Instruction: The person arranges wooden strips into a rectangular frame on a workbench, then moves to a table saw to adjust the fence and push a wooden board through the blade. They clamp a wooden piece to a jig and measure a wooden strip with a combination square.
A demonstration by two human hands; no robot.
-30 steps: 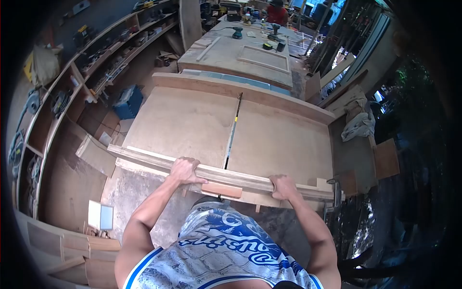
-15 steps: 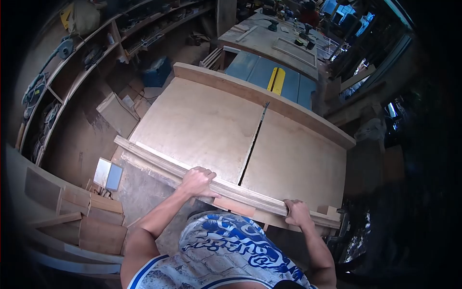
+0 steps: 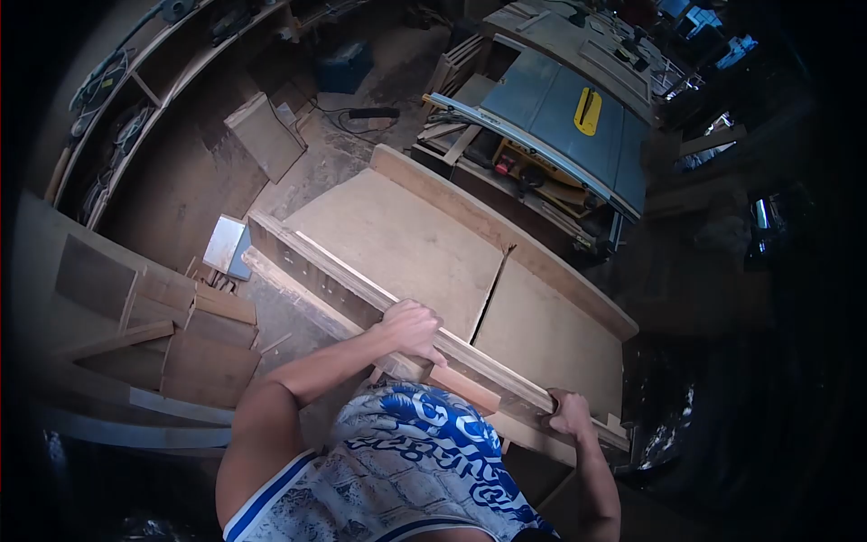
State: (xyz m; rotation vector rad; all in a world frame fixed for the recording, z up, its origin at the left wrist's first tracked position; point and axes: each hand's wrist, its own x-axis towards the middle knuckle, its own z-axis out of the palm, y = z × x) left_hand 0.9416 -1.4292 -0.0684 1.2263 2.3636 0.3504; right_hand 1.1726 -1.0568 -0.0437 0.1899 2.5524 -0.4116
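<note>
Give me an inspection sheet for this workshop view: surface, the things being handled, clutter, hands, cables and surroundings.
Surface: table saw with a grey top and a yellow insert, beyond the sled.
Job's things: large wooden sled, a slot cut through its middle, with a near rail along its edge.
Clutter: offcut boards stacked on the floor at the left; a small pale panel beside them.
Hands: left hand and right hand both grip the near rail.
Cables: a dark cord on the floor behind the sled.
Surroundings: wall shelves with tools at the upper left; a workbench behind the saw.
</note>
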